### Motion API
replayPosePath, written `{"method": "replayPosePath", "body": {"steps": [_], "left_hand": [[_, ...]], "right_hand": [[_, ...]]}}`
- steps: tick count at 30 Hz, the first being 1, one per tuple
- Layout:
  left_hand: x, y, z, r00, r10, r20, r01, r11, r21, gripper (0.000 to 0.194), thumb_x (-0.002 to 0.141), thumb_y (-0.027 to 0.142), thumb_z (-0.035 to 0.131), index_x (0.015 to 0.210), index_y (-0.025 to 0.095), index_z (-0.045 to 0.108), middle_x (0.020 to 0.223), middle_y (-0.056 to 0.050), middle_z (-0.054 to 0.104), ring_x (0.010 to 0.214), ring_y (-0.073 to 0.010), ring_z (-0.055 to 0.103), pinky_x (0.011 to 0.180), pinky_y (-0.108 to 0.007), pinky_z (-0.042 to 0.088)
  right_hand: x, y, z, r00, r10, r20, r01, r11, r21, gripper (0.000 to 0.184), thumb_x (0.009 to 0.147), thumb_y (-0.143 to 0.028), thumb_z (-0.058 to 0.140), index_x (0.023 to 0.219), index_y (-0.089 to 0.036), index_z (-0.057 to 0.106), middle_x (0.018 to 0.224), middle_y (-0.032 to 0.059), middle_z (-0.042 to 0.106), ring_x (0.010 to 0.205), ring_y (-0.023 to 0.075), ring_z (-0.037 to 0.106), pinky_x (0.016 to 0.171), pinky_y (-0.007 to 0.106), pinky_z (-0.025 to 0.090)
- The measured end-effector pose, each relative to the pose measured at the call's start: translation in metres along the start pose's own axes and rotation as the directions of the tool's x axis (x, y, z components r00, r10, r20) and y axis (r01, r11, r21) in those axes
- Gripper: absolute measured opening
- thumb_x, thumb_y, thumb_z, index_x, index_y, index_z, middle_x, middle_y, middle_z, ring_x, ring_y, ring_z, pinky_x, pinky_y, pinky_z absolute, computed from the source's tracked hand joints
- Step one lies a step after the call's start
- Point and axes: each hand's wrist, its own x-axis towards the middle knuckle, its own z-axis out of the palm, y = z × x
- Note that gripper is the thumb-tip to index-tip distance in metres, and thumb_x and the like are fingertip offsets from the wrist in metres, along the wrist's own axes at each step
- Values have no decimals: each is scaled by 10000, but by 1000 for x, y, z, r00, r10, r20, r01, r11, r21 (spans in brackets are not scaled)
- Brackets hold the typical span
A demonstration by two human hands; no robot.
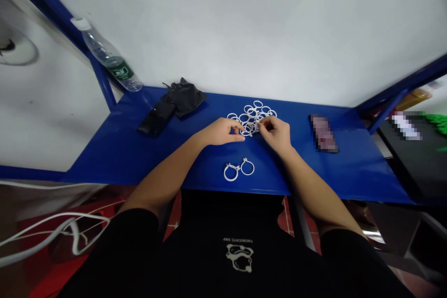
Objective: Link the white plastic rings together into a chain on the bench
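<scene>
A loose pile of white plastic rings [252,112] with small clip-like tabs lies on the blue table, between my two hands. My left hand [225,132] rests at the pile's left edge, thumb and fingers apart, with the fingertips close to the nearest rings. At the right edge of the pile, my right hand [276,133] is closed in a pinch on one ring's edge; its fingers partly hide the contact. Nearer my body, two white rings [231,172] lie side by side, apart from the pile, their tabs close together.
The blue table [209,172] meets a white wall behind. On its left are a plastic bottle [108,58], a black bag [186,98] and a dark flat object [156,118]. A pixelated phone-like item [324,133] lies right. White cables [70,223] hang at lower left.
</scene>
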Motion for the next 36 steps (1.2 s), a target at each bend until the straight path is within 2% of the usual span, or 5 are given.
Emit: {"method": "replayPosePath", "body": {"steps": [4, 9, 13, 27, 36], "left_hand": [[-5, 12, -9, 945, 44, 324, -48, 999, 5, 433, 751, 491, 955, 1064, 229, 811, 953, -31, 769, 685, -141, 659, 625, -252, 518], [-5, 44, 9, 864, -25, 503, -24, 995, 92, 581, 765, 495, 936, 1261, 248, 762, 1188, -64, 701, 974, -208, 704, 820, -275, 529], [-2, 55, 18, 806, -87, 585, -3, 988, 152, 467, 811, 444, 898, 1225, 265, 778, 1232, -50, 666, 1037, -209, 682, 888, -279, 487], [3, 15, 19, 978, -59, 198, 3, 963, 268, 182, 978, 201, 679, 1128, 218, 781, 1084, -40, 766, 929, -181, 714, 798, -291, 508], [2, 3, 23, 975, 197, -107, -156, 939, 306, 177, 1030, 200, 634, 1081, 225, 802, 1076, -45, 771, 954, -163, 733, 833, -276, 571]], "right_hand": [[0, 4, 1, 999, 28, -17, -28, 999, 39, 284, 952, -419, 669, 1155, -222, 699, 767, 10, 730, 621, 175, 637, 651, 308, 512], [-3, 6, 7, 999, -30, 20, 28, 996, 82, 252, 972, -403, 664, 1139, -224, 723, 752, -1, 733, 592, 157, 629, 642, 294, 519], [-2, 7, 9, 998, -65, 27, 63, 995, 79, 208, 962, -380, 682, 1078, -222, 753, 735, -2, 740, 567, 149, 623, 618, 286, 512], [-2, 8, 8, 983, -145, 115, 133, 985, 105, 221, 985, -405, 670, 1033, -215, 774, 745, 14, 753, 602, 152, 645, 619, 289, 510], [-2, -2, 6, 904, -238, 356, 213, 971, 108, 235, 1017, -370, 631, 1100, -214, 787, 861, 40, 781, 712, 164, 679, 675, 289, 497]]}}
